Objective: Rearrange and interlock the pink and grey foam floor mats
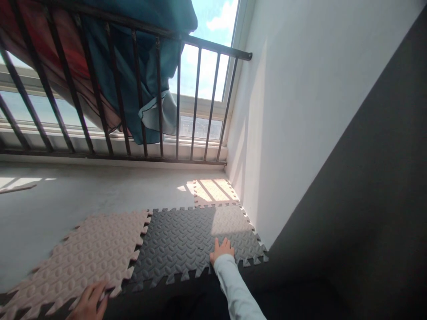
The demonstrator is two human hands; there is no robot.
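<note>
A pink foam floor tile [96, 249] with jigsaw edges and raised oval bumps lies at lower left. My left hand [90, 300] is at its near right corner, fingers and thumb closed on the toothed edge. To its right, a dark grey foam floor tile [180, 240] lies flat, partly in sunlight. Gaps show along part of the seam between these two tiles. My right hand [223, 250] rests on the grey tile near its front edge, fingers apart. Behind the grey tile, against the wall, is a smaller pink tile piece [215, 190] striped by shadow.
A dark metal railing [196, 102] crosses in front of the window, with blue and red cloth [123, 75] hanging by it. The white wall [293, 98] rises on the right. A thin strip [20, 190] lies on the grey floor [30, 231] at far left.
</note>
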